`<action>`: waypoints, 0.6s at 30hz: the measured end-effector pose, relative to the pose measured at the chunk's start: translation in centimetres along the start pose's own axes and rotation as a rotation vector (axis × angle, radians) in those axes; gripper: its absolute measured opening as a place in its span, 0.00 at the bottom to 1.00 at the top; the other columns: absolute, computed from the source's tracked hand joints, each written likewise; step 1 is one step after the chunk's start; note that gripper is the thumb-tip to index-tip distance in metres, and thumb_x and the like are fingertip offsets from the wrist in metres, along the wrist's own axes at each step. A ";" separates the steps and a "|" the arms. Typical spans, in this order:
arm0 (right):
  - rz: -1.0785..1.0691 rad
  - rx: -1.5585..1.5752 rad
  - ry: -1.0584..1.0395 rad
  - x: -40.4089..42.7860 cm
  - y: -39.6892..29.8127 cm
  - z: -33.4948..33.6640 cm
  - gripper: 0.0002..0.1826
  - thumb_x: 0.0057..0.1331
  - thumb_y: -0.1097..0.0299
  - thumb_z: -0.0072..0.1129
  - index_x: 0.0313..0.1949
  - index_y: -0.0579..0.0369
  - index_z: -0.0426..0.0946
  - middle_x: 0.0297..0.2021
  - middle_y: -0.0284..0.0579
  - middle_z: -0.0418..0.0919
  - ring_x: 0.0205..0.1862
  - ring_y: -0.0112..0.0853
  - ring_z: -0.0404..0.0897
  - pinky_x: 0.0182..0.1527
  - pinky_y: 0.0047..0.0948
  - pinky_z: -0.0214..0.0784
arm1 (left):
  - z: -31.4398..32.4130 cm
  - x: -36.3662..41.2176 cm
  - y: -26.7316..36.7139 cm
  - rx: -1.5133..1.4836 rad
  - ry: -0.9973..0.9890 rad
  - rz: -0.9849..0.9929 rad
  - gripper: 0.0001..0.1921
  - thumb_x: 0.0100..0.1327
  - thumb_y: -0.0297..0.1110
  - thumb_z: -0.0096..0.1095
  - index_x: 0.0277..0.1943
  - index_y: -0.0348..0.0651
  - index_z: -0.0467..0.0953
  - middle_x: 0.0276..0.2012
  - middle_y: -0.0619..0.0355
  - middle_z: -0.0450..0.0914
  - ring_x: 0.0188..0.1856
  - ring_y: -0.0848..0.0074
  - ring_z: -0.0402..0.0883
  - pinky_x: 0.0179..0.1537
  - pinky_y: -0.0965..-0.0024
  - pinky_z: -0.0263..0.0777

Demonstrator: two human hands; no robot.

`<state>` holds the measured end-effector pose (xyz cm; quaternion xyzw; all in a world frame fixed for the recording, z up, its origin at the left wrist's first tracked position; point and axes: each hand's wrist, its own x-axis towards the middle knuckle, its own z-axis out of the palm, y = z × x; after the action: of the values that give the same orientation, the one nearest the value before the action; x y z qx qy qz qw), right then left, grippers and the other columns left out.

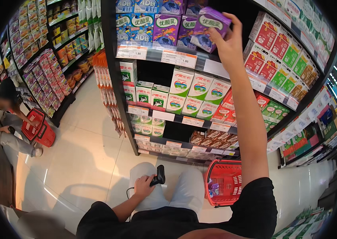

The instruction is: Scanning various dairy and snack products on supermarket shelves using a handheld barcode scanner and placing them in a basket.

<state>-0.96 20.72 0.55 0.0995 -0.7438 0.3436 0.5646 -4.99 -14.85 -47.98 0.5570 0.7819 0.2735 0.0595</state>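
My right hand (229, 38) grips a purple drink carton (208, 28) with blueberries printed on it, tilted at the front of an upper shelf. Matching purple cartons (165, 30) stand in a row just left of it, and blue cartons (142, 27) stand farther left. Over my thigh, my left hand (144, 185) holds a black corded handheld scanner (158, 175) by its handle. Beside my right leg a red plastic shopping basket (223, 198) rests on the floor, with a few small purple packs (213, 188) inside. My right upper arm partly hides the basket.
Lower shelves carry white milk cartons (182, 82) and brown packs (213, 138) behind price tags (179, 58). Red and green cartons (282, 44) fill the right side. At left, a seated person (3, 119) touches another red basket (41, 131). Orange packets (104, 86) hang along the shelf's end.
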 end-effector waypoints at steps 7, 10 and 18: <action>0.158 -0.729 -0.071 1.1 0.9 -0.2 0.28 0.61 0.56 0.62 0.59 0.50 0.67 0.37 0.53 0.80 0.38 0.38 0.82 0.43 0.32 0.72 | 0.2 -0.2 0.0 0.012 0.024 -0.017 0.28 0.46 0.37 0.69 0.55 0.55 0.74 0.35 0.59 0.75 0.39 0.67 0.77 0.39 0.61 0.68; -0.029 -0.713 0.008 1.3 1.7 1.1 0.27 0.61 0.58 0.61 0.58 0.48 0.67 0.40 0.50 0.80 0.40 0.41 0.81 0.42 0.37 0.71 | 0.4 -0.1 0.1 0.006 0.029 0.000 0.29 0.45 0.37 0.69 0.55 0.55 0.74 0.34 0.59 0.75 0.38 0.67 0.77 0.39 0.62 0.68; -0.136 -1.108 0.128 -0.3 0.3 5.0 0.25 0.60 0.55 0.62 0.52 0.52 0.69 0.35 0.50 0.77 0.38 0.48 0.80 0.39 0.42 0.72 | 1.0 -0.5 0.3 0.024 0.084 0.019 0.29 0.45 0.37 0.69 0.55 0.55 0.74 0.35 0.59 0.75 0.38 0.67 0.77 0.39 0.62 0.68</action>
<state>-4.89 17.79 -0.51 -0.1854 -0.7692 -0.1303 0.5974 -4.14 -14.87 -48.79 0.5531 0.7817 0.2877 0.0171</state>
